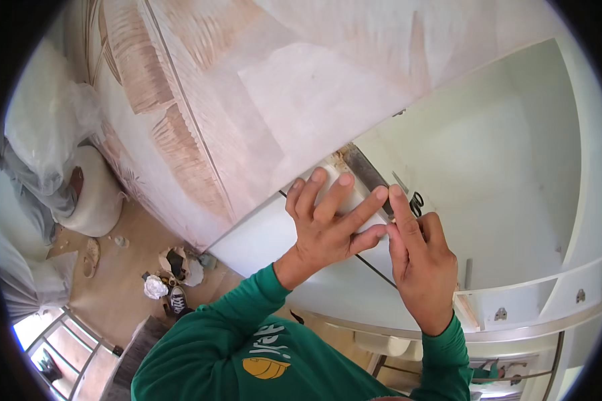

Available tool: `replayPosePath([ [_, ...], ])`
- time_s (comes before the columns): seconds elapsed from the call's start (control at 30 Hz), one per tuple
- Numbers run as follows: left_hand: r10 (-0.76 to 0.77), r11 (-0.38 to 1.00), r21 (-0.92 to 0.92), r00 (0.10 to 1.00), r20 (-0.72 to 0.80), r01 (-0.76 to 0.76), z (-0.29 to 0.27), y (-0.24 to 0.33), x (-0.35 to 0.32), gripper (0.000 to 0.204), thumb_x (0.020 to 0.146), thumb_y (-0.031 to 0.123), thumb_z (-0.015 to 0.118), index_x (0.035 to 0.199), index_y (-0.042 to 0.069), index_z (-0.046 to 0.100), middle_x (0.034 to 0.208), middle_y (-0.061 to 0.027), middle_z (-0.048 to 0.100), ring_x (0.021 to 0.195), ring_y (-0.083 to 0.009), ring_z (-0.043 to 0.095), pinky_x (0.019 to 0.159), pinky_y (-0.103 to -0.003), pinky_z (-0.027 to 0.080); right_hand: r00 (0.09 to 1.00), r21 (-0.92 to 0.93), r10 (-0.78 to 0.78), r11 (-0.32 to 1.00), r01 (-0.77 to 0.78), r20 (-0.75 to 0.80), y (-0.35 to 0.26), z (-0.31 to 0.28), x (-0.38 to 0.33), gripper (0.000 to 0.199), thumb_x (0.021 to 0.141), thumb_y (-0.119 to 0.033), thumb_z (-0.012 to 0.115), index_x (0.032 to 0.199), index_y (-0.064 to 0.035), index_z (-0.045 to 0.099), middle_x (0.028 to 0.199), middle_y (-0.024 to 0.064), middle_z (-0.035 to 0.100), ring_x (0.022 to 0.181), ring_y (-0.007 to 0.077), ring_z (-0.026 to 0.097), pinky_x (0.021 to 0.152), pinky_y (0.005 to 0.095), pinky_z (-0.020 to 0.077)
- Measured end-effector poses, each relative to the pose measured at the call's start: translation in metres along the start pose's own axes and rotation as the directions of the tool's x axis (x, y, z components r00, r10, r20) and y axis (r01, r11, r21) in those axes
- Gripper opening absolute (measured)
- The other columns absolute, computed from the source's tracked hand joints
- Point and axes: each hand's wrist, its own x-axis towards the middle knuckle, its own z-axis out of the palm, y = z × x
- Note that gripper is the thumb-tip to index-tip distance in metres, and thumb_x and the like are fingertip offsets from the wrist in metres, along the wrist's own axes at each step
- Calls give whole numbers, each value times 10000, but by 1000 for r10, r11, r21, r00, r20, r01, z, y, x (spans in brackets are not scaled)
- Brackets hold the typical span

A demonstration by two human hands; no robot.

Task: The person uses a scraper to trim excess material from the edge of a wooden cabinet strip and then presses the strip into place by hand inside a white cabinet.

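My left hand [328,224] lies flat with its fingers spread on a white cabinet panel [267,244], where that panel meets the wallpapered wall [247,93]. My right hand [418,260] is beside it, touching the left thumb. Its index finger points up along a dark narrow strip [366,172] at the panel's edge, and its other fingers are curled. Nothing shows inside either hand. A small dark looped object [416,202], like scissor handles, sits just past my right fingertip. Both sleeves are green.
The white cabinet interior [508,167] opens to the right, with small metal fittings [500,313] on its lower rail. Far below on the tan floor lie shoes [176,299], crumpled paper and white plastic-wrapped bundles [47,127]. A window [53,341] is at lower left.
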Motion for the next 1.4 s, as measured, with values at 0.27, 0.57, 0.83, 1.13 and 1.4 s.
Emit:
replayPosePath([
  [0.27,10,1000,-8,1000,-8,-10,2,0,1,477,1098,663,585,1408,388,821,1704,-51,504,1567,-351,415,1286,-524,264,1000,-16,25,1000,-25,-13,0,3,-3,667,1043,-237,803,1672,-298,589,926,45,500,645,188,575,555,384,531],
  [0.57,6,1000,-9,1000,-23,-6,3,-2,1,475,1110,667,563,1401,396,823,1694,-55,525,1562,-355,430,1274,-533,282,999,-19,36,999,-36,-26,-4,5,-1,654,1019,-211,820,1642,-278,631,902,46,494,661,202,594,547,388,527],
  [0.83,-2,1000,-15,1000,-19,2,2,6,-3,476,1107,676,563,1394,402,826,1669,-52,537,1536,-363,438,1261,-540,290,999,12,36,999,-36,12,3,2,-6,704,1027,-205,806,1684,-311,575,914,52,493,667,208,588,558,400,539],
  [1.13,-5,1000,9,1000,5,5,3,-1,-2,464,1119,658,537,1370,401,831,1650,-51,534,1541,-360,414,1261,-551,286,1000,-11,-19,1000,19,-15,0,6,9,706,1007,-224,823,1668,-310,590,939,52,505,678,212,616,542,390,536],
  [1.4,-11,999,-32,1000,23,11,-3,-1,-6,404,1148,535,528,1361,400,844,1602,-28,569,1520,-328,427,1234,-506,309,996,19,85,996,-84,-40,-13,6,1,676,1030,-235,813,1664,-323,596,1022,43,520,712,192,630,544,394,549],
])
